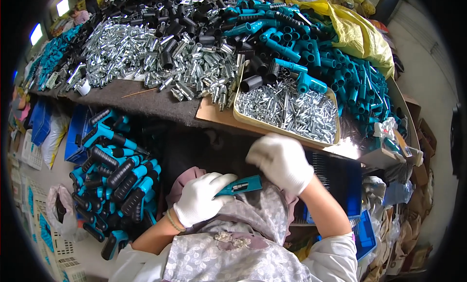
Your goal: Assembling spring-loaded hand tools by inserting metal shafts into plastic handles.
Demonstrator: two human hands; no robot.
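My left hand [200, 197], in a white knit glove, is closed around a teal plastic tool handle [249, 184] above my lap. A slot in the handle's upper side shows a shiny metal part inside. To its right, my right hand [282, 161], also gloved, is raised just in front of the tray [237, 112]. Its fingers are bent and smeared by motion, so whether they hold anything cannot be made out. Small silver metal pins [292, 112] fill that tray, with a few black and teal tubes lying at its back edge.
The bench carries heaps of silver metal fittings [121, 48], black sleeves [168, 56] and teal handles [340, 68]. A yellow sack [362, 34] lies over the far right heap. Black-and-teal handles [121, 172] are piled at my left. Blue bins [367, 236] stand at my right.
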